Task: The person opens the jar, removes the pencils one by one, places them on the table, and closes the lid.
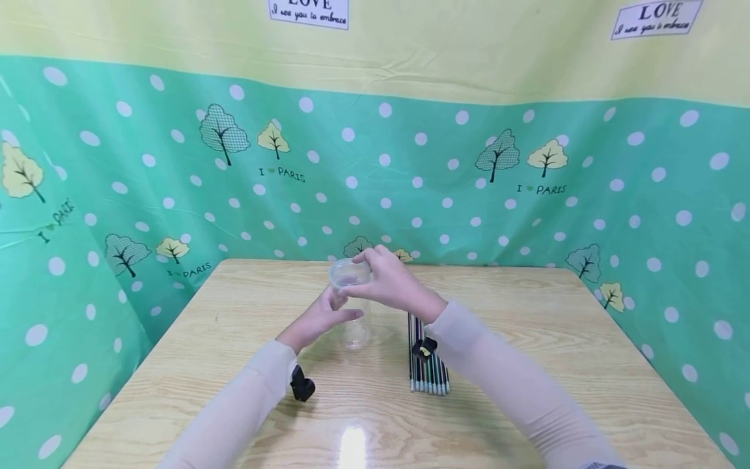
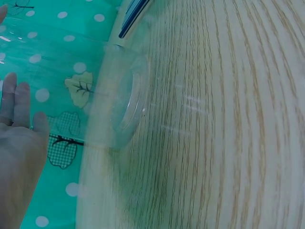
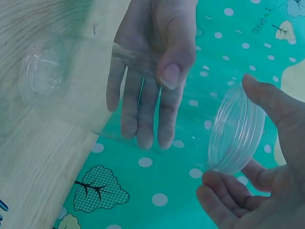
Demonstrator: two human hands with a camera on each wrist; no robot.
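A tall clear plastic jar (image 1: 356, 331) is held up over the table, its round base (image 2: 131, 100) towards the wood in the left wrist view. My left hand (image 1: 319, 319) grips the jar's side, thumb in front and fingers behind the see-through wall, as the right wrist view shows. At the top end is a clear, ridged round lid (image 3: 237, 130). My right hand (image 1: 391, 281) holds this lid by its edge, thumb on one side and fingertips on the other. The lid sits right at the jar's mouth.
Several dark pencils (image 1: 430, 374) with pale ends lie side by side on the wooden table (image 1: 527, 339), partly under my right forearm. Black wrist-camera mounts (image 1: 302, 385) hang at both wrists. A green dotted curtain (image 1: 363, 150) stands behind the table and along its sides.
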